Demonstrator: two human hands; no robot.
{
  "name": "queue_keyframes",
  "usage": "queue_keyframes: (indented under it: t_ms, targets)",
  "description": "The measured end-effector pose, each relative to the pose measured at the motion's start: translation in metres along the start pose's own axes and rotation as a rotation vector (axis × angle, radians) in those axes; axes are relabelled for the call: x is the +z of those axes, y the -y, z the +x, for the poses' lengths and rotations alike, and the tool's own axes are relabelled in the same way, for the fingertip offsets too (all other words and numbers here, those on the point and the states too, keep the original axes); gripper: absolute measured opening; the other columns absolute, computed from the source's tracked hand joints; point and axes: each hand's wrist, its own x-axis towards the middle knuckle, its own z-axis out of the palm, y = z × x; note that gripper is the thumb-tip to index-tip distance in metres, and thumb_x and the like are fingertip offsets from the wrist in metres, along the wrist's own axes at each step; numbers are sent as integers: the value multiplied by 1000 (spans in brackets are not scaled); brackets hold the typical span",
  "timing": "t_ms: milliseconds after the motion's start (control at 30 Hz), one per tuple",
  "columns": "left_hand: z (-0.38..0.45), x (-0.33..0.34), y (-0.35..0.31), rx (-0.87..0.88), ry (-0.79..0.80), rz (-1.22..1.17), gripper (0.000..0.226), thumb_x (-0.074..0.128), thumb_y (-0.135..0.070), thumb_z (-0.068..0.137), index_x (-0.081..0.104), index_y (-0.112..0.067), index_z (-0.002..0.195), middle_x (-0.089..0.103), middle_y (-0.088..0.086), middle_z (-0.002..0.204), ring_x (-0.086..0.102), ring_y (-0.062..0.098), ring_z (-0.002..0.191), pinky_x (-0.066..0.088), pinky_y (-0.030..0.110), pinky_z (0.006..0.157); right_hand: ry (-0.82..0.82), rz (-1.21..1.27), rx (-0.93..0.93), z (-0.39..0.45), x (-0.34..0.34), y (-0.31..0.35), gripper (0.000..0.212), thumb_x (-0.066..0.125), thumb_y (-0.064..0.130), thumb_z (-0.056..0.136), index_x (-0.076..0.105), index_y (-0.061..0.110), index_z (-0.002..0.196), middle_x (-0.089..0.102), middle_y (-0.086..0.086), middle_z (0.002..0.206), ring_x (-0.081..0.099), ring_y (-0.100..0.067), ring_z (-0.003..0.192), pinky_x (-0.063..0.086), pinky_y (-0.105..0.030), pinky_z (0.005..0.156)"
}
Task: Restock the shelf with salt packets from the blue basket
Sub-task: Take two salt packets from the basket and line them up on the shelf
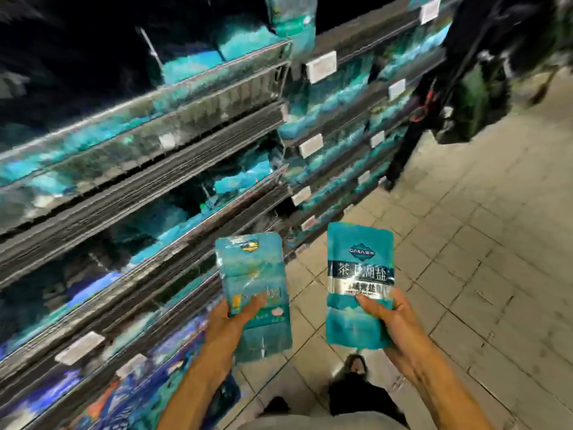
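Each of my hands holds one teal salt packet upright in front of me. My left hand (231,318) grips the lower part of a packet (252,274) with a yellow logo, thumb across its front. My right hand (393,324) grips a second packet (359,268) with white lettering on a dark band, thumb on its face. The shelf (161,193) runs along my left, several tiers with teal packets behind clear front rails. The picture is blurred there. The blue basket is not in view.
A second shelf bay (350,119) with white price tags (321,66) continues to the right. A person in dark clothes (459,82) stands at the far end of the aisle. Beige tiled floor (480,259) spreads to my right; my shoes (356,364) show below.
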Motion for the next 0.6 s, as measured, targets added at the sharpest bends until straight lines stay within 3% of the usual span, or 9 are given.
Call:
queue_keyframes:
  t_ms: [100, 200, 267, 333, 433, 600]
  targets:
    - [26, 69, -2, -5, 34, 50, 70, 92, -70, 37, 72, -47, 101, 78, -10, 106, 73, 22, 105, 54, 56, 97, -35, 40, -38, 20, -52, 34, 45, 81, 10, 68, 68, 10, 111, 77, -18, 104, 76, -31, 84, 60, -37, 63]
    - [46, 138, -7, 3, 82, 55, 80, 93, -67, 40, 69, -41, 112, 77, -6, 112, 71, 27, 109, 52, 60, 98, -56, 44, -62, 42, -100, 73, 31, 82, 13, 67, 76, 29, 93, 79, -11, 99, 77, -27, 84, 61, -34, 62]
    - [59, 180, -14, -2, 115, 69, 81, 94, -60, 41, 70, -32, 113, 78, 1, 112, 73, 32, 105, 54, 62, 94, -67, 29, -60, 55, -128, 96, 40, 85, 17, 65, 73, 27, 103, 78, -11, 105, 76, -29, 91, 62, -38, 68]
    - [73, 216, -24, -15, 168, 70, 71, 96, -57, 43, 74, -34, 106, 79, 5, 107, 76, 31, 95, 61, 56, 80, -83, 29, -38, 68, -152, 118, 58, 88, 22, 64, 66, 20, 117, 77, -11, 110, 75, -32, 98, 62, -44, 73]
    - [91, 257, -43, 10, 224, 46, 47, 93, -41, 59, 76, -35, 103, 79, 5, 107, 77, 26, 91, 62, 40, 63, -86, 16, -35, 88, -175, 145, 63, 89, 26, 62, 65, 16, 119, 77, -11, 110, 75, -33, 98, 62, -43, 72]
    - [127, 307, -82, 49, 246, 6, 41, 91, -38, 65, 76, -36, 103, 78, 6, 110, 76, 29, 97, 63, 42, 69, -77, 26, -64, 134, -190, 185, 61, 89, 25, 61, 65, 17, 117, 77, -9, 108, 75, -30, 96, 62, -38, 70]
